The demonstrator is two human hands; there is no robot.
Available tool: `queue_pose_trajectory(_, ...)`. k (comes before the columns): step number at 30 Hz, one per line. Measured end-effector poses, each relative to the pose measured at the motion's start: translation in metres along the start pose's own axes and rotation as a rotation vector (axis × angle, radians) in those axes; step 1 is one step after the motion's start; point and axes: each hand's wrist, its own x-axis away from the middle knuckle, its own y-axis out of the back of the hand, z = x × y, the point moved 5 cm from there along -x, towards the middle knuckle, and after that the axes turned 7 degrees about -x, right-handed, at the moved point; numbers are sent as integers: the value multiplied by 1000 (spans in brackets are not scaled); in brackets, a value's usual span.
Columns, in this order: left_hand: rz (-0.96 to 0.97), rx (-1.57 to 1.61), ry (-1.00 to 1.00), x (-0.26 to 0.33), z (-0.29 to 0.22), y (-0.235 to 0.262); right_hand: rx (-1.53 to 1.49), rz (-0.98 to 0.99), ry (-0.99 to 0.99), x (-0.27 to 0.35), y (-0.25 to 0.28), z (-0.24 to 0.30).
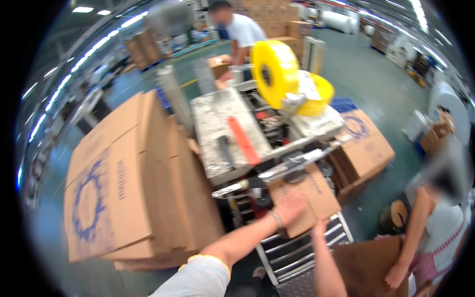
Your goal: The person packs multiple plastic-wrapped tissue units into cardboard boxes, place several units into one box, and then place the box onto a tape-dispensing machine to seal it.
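the left hand point(291, 207) lies on the box point(322, 193); blur hides whether its fingers grip; the right hand point(320, 227) meets the box's near edge, its grip equally unclear; the rack point(267, 265) is below both hands; the machine point(213, 133) stands beyond them, cartons point(163, 198) left

We're resting our L hand point(291, 209) on a small brown ctn point(322, 192) at the m/c point(210, 123), our R hand point(320, 229) touching its near edge; a big yellow roll point(286, 62) is standing above, lg. ctns point(111, 198) are sitting at L & a co-worker point(247, 32) is standing opp.
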Motion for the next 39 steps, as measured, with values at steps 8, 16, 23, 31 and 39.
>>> queue_pose_trajectory(8,-447,-141,209,207,-31,330,19,461,-487,132,81,-83)
queue_pose_trajectory(16,-117,-496,417,268,23,467,292,761,-585,254,127,-112)
queue_pose_trajectory(23,-245,-609,377,365,-6,464,71,592,-365,254,222,-137)
queue_pose_trajectory(31,-773,-872,345,360,-125,588,50,420,-371,321,334,-128)
queue_pose_trajectory(39,-662,-663,-592,232,-401,655,391,492,735,477,301,87)
